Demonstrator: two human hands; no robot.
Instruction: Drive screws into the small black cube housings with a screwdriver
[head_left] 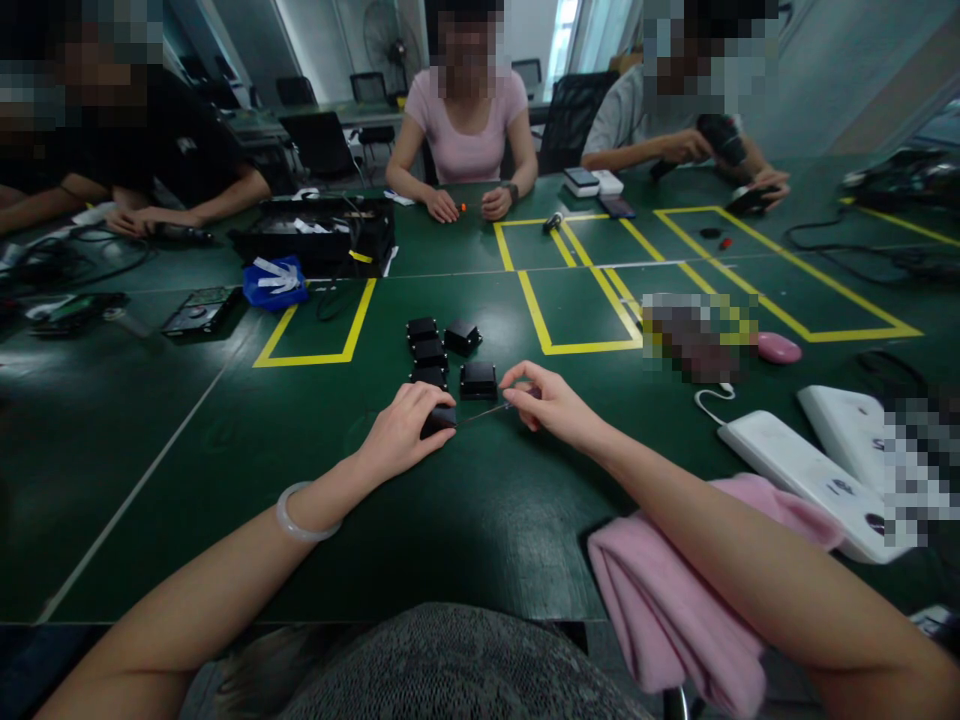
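My left hand (409, 430), with a pale bangle on its wrist, is closed around a small black box (441, 420) on the green table. Its fingers cover much of that box. Between the fingertips of my right hand (544, 400) is a slim screwdriver (487, 411), its thin metal shaft pointing left and its tip close to the held box. Several similar black boxes lie just beyond: one (478, 380) sits between my hands, another (463, 338) is turned at an angle, and others (429, 353) form a column above my left hand.
A pink cloth (660, 590) hangs over the front edge under my right forearm. White devices (810, 480) and a pink oval object (778, 347) lie right. A black bin (315, 235) and blue bag (275, 283) stand far left. Several people sit across; one holds a power drill (721, 140).
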